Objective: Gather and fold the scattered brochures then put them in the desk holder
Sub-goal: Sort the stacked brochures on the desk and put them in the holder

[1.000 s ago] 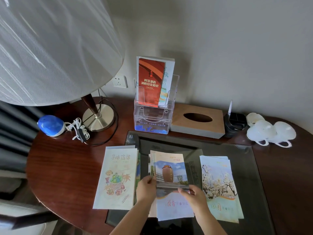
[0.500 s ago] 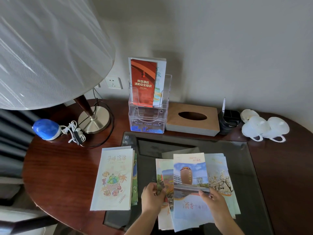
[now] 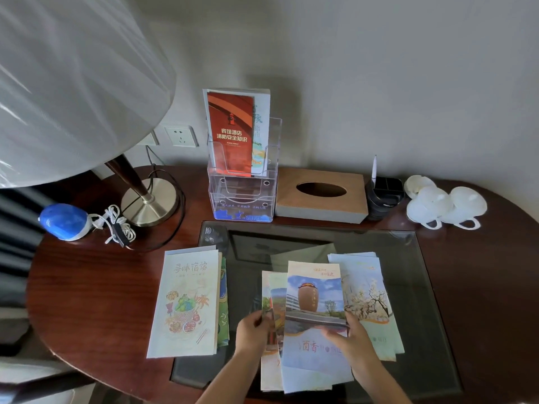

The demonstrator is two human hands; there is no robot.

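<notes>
1. Head view: the jar brochure (image 3: 315,301) lies on top of a loose fan of sheets (image 3: 275,290) at the front middle of the glass pad (image 3: 408,258). Its right edge overlaps the blossom stack (image 3: 367,295).
2. The right hand (image 3: 350,342) grasps the jar brochure at its right edge, with the fingers laid on the cover and the thumb hidden. The left hand (image 3: 252,330) pinches the left edge of the sheets beneath. Holding both sides probably serves to square the fan into one bundle or to slide the top piece off; I cannot tell which.
3. The food stack (image 3: 189,298) lies to the left, partly on the pad and partly on the desk (image 3: 87,272), apart from both hands. The piles look sorted by cover, ready to be taken one at a time.
4. The holder (image 3: 243,196) stands at the back by the wall, behind the pad. Its top pocket already carries a red leaflet (image 3: 230,132) with a pale one behind it. The lower pockets show only clear plastic, so they are the likely place for the rest.
5. A tissue box (image 3: 320,196) sits just beside the holder on the right, with a pen pot (image 3: 385,196) and cups (image 3: 446,205) beyond it. On the left are the lamp base (image 3: 150,199), a cord (image 3: 116,225) and a blue gadget (image 3: 62,221).
6. The shade (image 3: 73,83) overhangs the left side near the holder's top and the box hugs its right side. A straight approach from the front looks safest.
</notes>
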